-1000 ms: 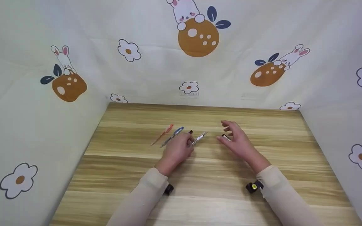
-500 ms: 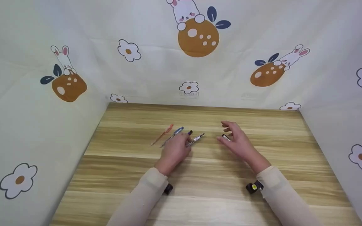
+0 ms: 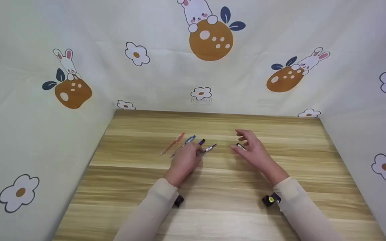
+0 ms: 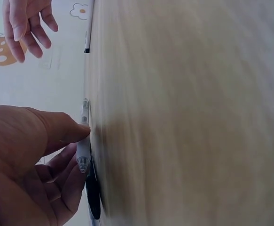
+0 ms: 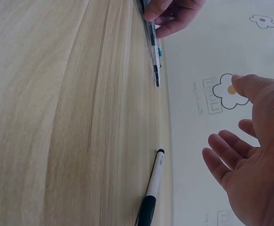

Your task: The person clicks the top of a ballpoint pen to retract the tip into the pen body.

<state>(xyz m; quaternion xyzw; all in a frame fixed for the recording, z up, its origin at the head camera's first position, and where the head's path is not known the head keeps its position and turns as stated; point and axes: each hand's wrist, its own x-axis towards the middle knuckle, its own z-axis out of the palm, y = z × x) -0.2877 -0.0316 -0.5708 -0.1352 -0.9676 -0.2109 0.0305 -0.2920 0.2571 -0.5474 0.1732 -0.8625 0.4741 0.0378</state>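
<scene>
A slim clear-barrelled pen with a dark tip (image 3: 208, 149) lies slanted on the bench, pinched at its near end; a short black-and-white pen (image 5: 152, 190) lies flat, untouched.

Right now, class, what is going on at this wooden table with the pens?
A person in cream sleeves works at the light wooden table. The left hand pinches a clear-barrelled pen with a black tip that lies on the wood, beside an orange pen, a blue pen and a purple-capped pen. The right hand hovers open above a white pen with a black cap, not touching it.
</scene>
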